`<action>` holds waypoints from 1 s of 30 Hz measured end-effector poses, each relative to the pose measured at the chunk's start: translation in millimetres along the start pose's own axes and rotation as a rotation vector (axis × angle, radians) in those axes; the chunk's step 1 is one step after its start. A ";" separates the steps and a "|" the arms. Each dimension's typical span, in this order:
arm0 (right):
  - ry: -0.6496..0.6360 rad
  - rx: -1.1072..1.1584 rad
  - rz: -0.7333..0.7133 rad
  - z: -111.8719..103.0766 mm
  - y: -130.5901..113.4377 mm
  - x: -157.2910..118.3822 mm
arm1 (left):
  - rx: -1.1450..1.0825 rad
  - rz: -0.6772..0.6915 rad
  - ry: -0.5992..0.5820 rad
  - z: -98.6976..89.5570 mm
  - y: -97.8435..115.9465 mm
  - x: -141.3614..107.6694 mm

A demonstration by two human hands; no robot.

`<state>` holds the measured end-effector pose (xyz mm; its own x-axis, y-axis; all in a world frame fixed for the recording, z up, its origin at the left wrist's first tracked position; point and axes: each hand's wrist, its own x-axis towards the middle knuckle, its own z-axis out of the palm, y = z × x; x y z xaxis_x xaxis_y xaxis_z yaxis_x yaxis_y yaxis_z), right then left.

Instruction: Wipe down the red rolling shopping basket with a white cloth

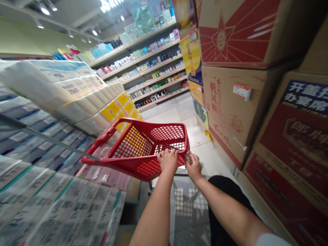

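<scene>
A red plastic shopping cart (146, 167) with lattice sides stands in front of me, tilted in the view. Its basket shows only its own lattice walls and floor. The fingers of my left hand (168, 160) are curled over the cart's near rim, close to its right corner. Just right of that corner, my right hand (194, 167) is closed with bent fingers around a small brownish thing (189, 157). What that thing is, I cannot make out. Whether the right hand also touches the cart is unclear.
Stacked paper packs (74, 89) and wrapped packs (58, 201) line the left. Cardboard boxes (228, 102) are piled high on the right. Shelves of small goods (153, 65) stand beyond the tiled floor (176, 112). A grey rod (61, 143) crosses from the left.
</scene>
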<state>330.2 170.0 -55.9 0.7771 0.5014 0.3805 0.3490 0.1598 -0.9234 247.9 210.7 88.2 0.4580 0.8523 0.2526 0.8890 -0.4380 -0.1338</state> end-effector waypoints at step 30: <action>-0.206 -0.107 0.129 -6.8 -29.9 -46.9 | -0.098 0.056 -0.054 -8.1 -25.3 -26.7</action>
<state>286.9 136.0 -45.7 0.6996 0.6759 0.2317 0.3159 -0.0017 -0.9488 213.3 196.8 92.6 0.5080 0.8390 0.1951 0.8595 -0.5086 -0.0511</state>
